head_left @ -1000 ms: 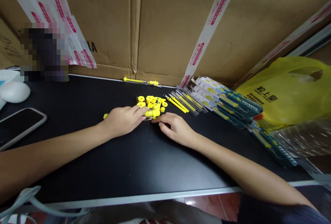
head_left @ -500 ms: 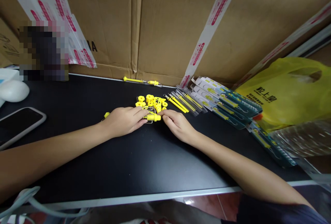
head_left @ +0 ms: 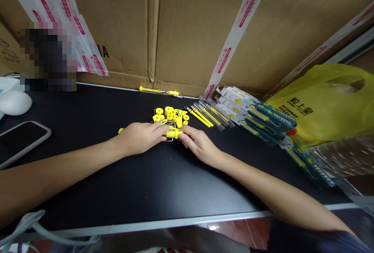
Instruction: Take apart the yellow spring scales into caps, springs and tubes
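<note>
A yellow tool with metal wire [head_left: 172, 134] lies sideways between my hands, low over the black table [head_left: 163, 183]. My left hand [head_left: 142, 137] is wrapped round its middle, and a yellow end pokes out by the wrist side. The thumb and fingers of my right hand [head_left: 198, 141] pinch its yellow right end. Just behind is a pile of yellow plastic parts [head_left: 169, 115] with metal wires among them. Thin yellow rods [head_left: 201, 116] lie to the right of the pile, next to clear plastic sleeves. A similar yellow tool [head_left: 152, 90] rests at the table's back edge.
Printed packages [head_left: 254, 116] are stacked at the right, beside a yellow plastic bag [head_left: 327, 101]. A phone [head_left: 22, 142] and a white rounded object [head_left: 16, 102] are at the left. Taped cardboard [head_left: 184, 31] stands behind the table. A pale cable [head_left: 58, 237] loops at the lower left.
My right thumb and fingers have closed onto the yellow right end of the tool; before, the fingertips only met its tip. My left hand has barely moved.
</note>
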Tool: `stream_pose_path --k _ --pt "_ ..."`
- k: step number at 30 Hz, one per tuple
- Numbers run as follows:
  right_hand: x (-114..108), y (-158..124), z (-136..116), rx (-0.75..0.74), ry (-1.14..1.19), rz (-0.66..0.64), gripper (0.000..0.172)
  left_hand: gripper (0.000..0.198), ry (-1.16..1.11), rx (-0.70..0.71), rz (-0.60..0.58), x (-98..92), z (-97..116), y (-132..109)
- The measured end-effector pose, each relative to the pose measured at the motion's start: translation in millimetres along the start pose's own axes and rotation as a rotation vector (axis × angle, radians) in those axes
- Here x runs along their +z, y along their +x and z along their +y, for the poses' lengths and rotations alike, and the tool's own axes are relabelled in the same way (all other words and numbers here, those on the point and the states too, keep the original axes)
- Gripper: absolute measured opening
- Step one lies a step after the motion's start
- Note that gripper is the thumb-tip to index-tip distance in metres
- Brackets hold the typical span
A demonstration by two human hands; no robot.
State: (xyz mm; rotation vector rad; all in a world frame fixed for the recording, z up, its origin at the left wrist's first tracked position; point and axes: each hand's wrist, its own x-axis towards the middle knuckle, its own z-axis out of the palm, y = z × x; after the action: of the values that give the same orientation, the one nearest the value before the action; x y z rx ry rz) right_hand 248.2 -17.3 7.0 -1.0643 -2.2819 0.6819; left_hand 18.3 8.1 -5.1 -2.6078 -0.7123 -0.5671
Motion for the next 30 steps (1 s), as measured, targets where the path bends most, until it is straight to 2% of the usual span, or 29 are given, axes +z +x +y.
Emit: stream_pose_path --k 13,19,24,30 --pt "-5.2 1.4 3.6 -0.170 -0.116 -0.015 0.020 0.031 0.012 0.025 0.036 -1.7 -1.1 -1.0" --pt "-6.6 0.7 0.6 -0.148 -0.242 0.007 0.028 0.030 0.045 0.038 0.058 -0.7 -0.3 -0.9" --pt "-4.6 0.5 0.0 -0.117 -0.151 -0.008 0.028 0.028 0.068 0.048 0.050 -1.0 0.1 -0.5" --pt "-5.8 1.0 3.4 -0.203 -0.195 0.003 0.026 0.030 0.035 0.061 0.067 -1.4 -0.3 -0.3"
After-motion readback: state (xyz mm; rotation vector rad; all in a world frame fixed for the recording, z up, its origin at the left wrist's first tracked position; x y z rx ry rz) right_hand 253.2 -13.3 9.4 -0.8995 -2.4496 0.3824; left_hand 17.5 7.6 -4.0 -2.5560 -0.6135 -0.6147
